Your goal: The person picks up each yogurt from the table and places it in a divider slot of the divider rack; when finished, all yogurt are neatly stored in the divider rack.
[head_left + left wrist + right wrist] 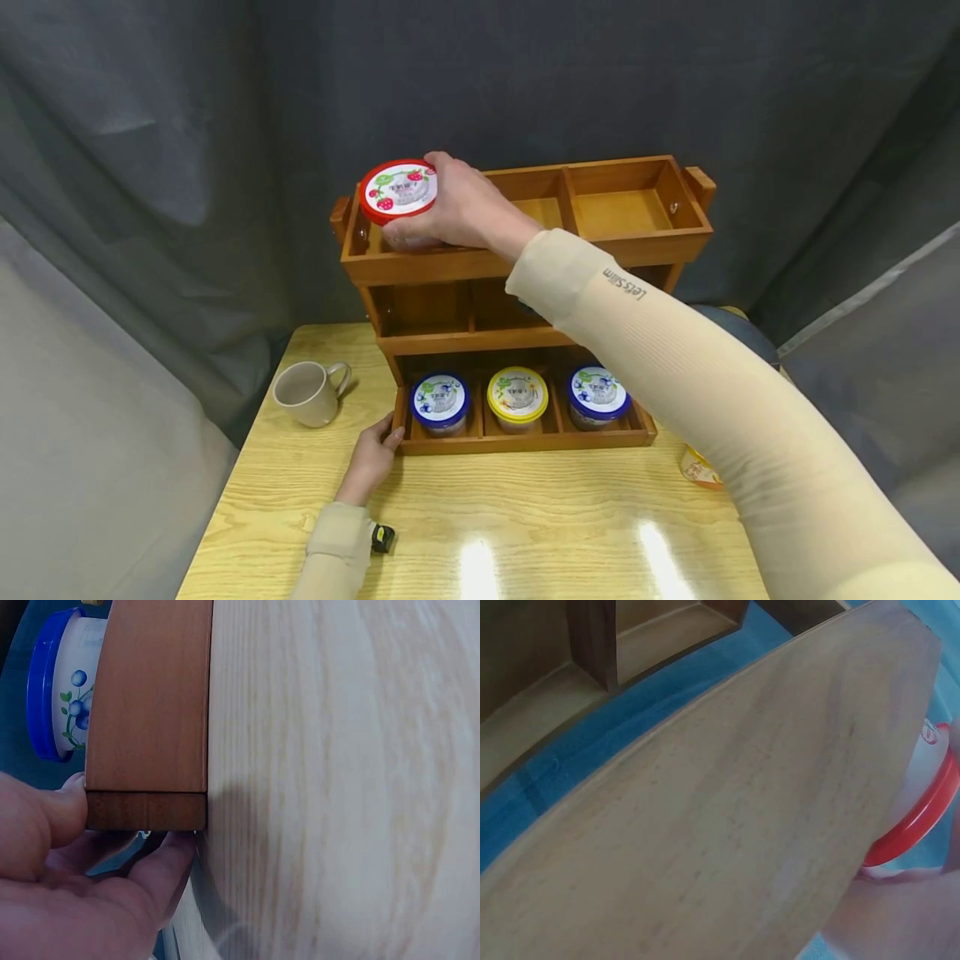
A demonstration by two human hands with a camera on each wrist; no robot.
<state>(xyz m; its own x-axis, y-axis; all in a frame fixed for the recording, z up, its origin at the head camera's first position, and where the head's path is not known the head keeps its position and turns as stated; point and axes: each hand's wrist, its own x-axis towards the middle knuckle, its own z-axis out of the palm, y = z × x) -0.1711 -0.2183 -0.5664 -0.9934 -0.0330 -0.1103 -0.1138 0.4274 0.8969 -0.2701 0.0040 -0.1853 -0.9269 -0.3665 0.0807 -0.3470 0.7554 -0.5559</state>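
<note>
In the head view my right hand (474,205) grips a red-lidded tub (399,190) with strawberries on its lid. That tub is over the left compartment of the top tier of a wooden shelf (525,340); whether it touches the compartment's floor cannot be seen. In the right wrist view the wooden front board hides part of the tub (919,814). My left hand (372,460) holds the left end of the bottom tier, thumb on one side and fingers on the other. A blue-lidded tub (46,686) stands near it in the left wrist view.
Along the bottom tier stand a blue-lidded tub (440,400), a yellow-lidded tub (517,394) and another blue-lidded tub (597,392). A mug (309,398) sits left of the shelf on the wooden table (525,517). A yellow-and-white cup (699,468) is partly behind my right sleeve.
</note>
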